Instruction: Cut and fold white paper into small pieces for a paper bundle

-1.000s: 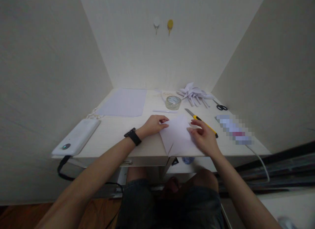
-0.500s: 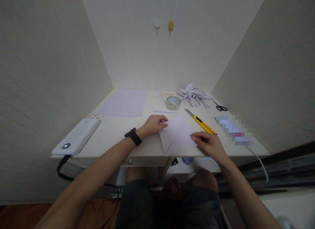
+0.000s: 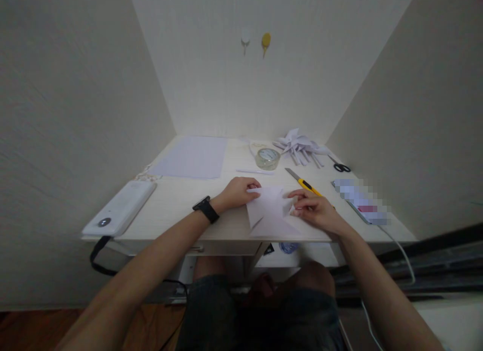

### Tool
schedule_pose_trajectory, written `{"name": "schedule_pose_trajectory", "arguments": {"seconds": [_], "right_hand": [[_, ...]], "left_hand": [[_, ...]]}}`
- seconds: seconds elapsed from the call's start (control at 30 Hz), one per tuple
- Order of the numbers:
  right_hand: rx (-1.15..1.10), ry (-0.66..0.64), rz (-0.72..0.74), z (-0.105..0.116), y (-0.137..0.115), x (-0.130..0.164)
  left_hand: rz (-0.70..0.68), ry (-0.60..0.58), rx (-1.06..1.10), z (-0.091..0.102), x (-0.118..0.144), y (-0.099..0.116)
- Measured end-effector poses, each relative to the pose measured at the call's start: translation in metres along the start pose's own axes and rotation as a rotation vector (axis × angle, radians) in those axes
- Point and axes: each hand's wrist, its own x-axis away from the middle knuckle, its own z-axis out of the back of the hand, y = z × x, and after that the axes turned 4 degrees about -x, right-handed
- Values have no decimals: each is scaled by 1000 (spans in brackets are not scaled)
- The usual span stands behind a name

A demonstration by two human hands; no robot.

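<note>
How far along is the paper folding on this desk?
Done: a heap of folded paper pieces lies at the back of the desk. In hand: the left hand pins a white sheet while the right hand folds its right corner inward. Left: a stack of flat sheets lies unfolded.

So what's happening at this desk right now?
A person is folding a white sheet of paper at the front edge of a desk. The left hand pins the sheet's far left corner, while the right hand pinches its right side into a fold. A yellow utility knife, a roll of tape, scissors and a pile of folded paper pieces lie behind, untouched.
</note>
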Motion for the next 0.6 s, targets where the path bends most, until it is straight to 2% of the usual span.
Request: {"name": "schedule_pose_trajectory", "arguments": {"seconds": [0.07,0.17,0.3,0.4,0.6], "right_hand": [[0,-36,24,-3,2,-5],[36,-79,-45,-6,5,-8],[94,-74,-122,-10,6,-4],[103,-56,-116,-11,4,-3],[107,-48,-77,-12,0,-2]], "left_hand": [[-5,-8,-10,1,1,1],[-22,-7,11,2,1,0],[-33,79,58,1,0,-3],[-13,151,68,0,0,-5],[63,216,47,1,-1,-5]]}}
